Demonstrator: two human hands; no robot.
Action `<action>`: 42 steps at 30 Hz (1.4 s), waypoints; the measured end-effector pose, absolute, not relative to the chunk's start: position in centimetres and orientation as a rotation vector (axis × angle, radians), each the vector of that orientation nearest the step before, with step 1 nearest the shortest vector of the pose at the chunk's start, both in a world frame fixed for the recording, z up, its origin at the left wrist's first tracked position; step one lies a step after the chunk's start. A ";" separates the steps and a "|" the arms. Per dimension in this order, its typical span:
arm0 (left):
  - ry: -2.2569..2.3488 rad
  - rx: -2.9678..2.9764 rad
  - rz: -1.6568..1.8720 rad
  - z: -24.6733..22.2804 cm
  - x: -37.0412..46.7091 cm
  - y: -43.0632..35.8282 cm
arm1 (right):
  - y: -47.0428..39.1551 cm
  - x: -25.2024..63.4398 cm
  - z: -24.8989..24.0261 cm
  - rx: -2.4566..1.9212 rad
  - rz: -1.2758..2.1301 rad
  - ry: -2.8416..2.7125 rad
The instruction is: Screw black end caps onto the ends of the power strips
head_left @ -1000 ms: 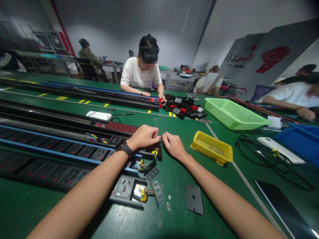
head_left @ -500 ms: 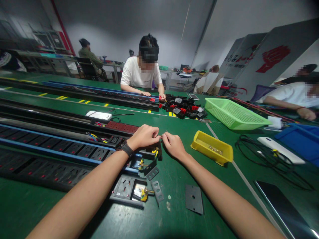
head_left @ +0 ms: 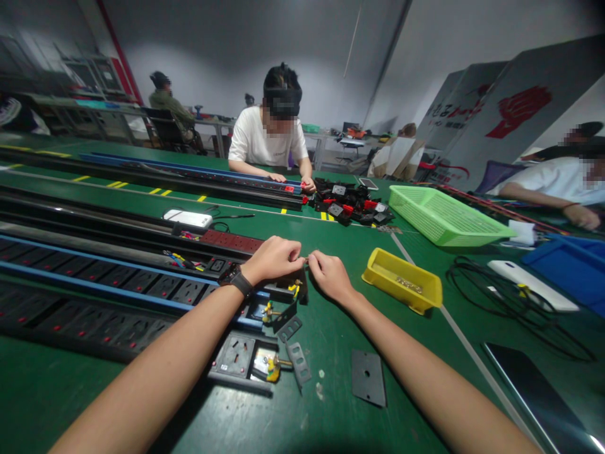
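Observation:
My left hand [head_left: 278,257] and my right hand [head_left: 328,272] meet at the end of a power strip with dark red sockets [head_left: 231,243]. Both are closed in a pinch, and a tiny part between the fingertips is too small to name. Nearer to me, a blue-edged power strip [head_left: 163,287] and a black power strip [head_left: 236,356] lie side by side, with yellow-green wires [head_left: 273,369] at their open ends. Slotted metal brackets [head_left: 299,362] sit against those ends. A flat dark plate with a hole [head_left: 367,378] rests below my right forearm.
To the right stand a yellow bin [head_left: 401,280] with small metal parts and a green basket [head_left: 449,217]. A heap of black and red socket parts [head_left: 350,202] lies before a co-worker [head_left: 269,135]. A phone [head_left: 539,397], black cable [head_left: 510,302] and white power bank [head_left: 189,219] are also around.
Both hands stay in nearly the same place, fingertips still together at the strip's end. Nothing else on the table has visibly moved.

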State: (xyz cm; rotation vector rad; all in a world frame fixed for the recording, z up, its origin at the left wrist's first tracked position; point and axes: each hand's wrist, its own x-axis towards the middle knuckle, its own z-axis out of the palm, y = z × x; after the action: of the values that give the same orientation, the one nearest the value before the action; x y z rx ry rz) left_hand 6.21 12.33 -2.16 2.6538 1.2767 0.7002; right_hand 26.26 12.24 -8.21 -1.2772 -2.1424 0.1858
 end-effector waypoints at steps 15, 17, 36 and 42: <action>1.269 2.636 0.683 -2.0 6.3 12.3 | 12.3 26.3 -8.3 -1.267 0.187 -2.151; 1.269 2.633 0.688 -2.0 6.3 12.3 | 12.3 26.3 -8.2 -1.269 0.186 -2.151; 1.269 2.649 0.694 -2.0 6.3 12.3 | 12.2 26.3 -8.1 -1.273 0.194 -2.141; 1.269 2.646 0.697 -2.0 6.2 12.2 | 12.3 26.3 -8.2 -1.281 0.187 -2.147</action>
State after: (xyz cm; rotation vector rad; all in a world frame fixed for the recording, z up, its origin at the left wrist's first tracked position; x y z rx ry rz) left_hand 6.24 12.24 -1.99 2.6459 1.2693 0.6969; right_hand 26.28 12.26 -8.18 -1.2805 -2.1471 0.1867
